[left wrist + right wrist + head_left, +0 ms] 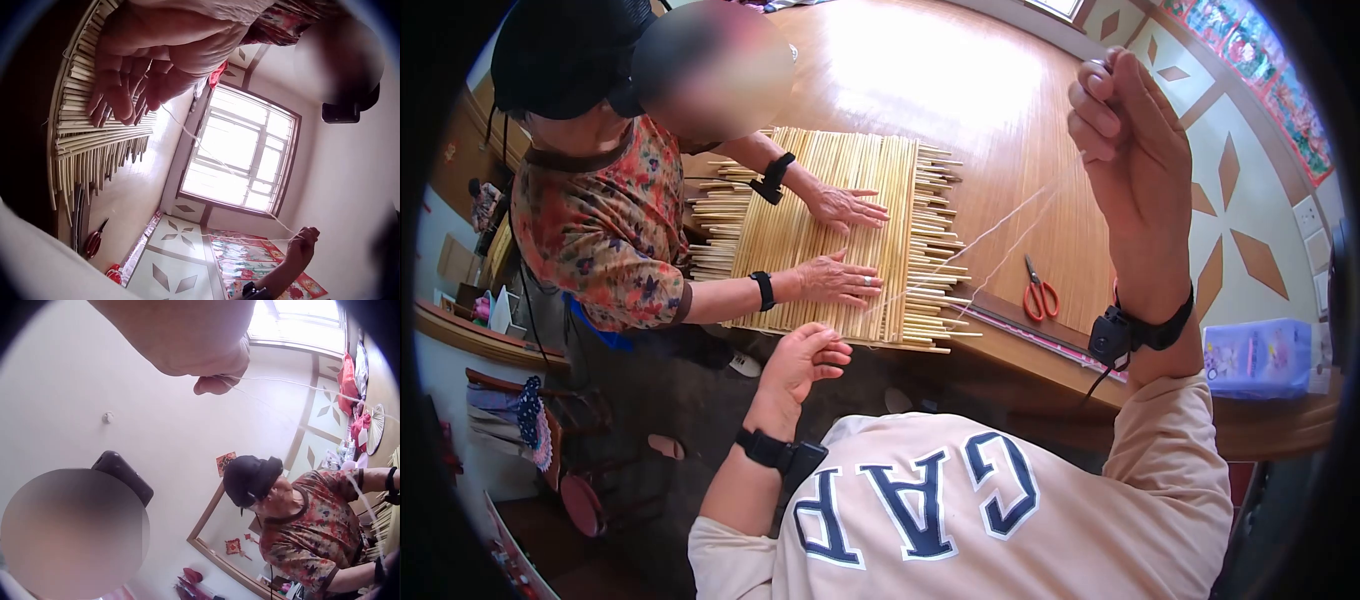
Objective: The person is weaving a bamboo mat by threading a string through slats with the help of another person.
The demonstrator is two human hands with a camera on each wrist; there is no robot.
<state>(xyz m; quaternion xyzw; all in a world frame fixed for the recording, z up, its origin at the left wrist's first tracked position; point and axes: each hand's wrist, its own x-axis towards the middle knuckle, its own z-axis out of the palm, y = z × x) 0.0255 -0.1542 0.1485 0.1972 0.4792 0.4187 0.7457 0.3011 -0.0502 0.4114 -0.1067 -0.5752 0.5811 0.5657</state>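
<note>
My right hand (1135,130) is raised high at the right of the head view, its fingers curled and pinching a white thread (1010,215). Two strands of it slant down from there toward a mat of thin straw-coloured sticks (830,180) on the table. At the mat's near edge my left hand (805,360) pinches the thread between thumb and finger. In the left wrist view the thread (187,133) runs from those fingertips up to the raised right hand (302,247). Another person's two hands (835,278) press flat on the sticks.
Red-handled scissors (1040,298) lie on the wooden table (1000,130) right of the mat. A purple-and-white plastic pack (1255,358) sits by the table's right edge. The other person (605,210) leans over from the left. Uneven stick ends (935,250) jut past the mat's side.
</note>
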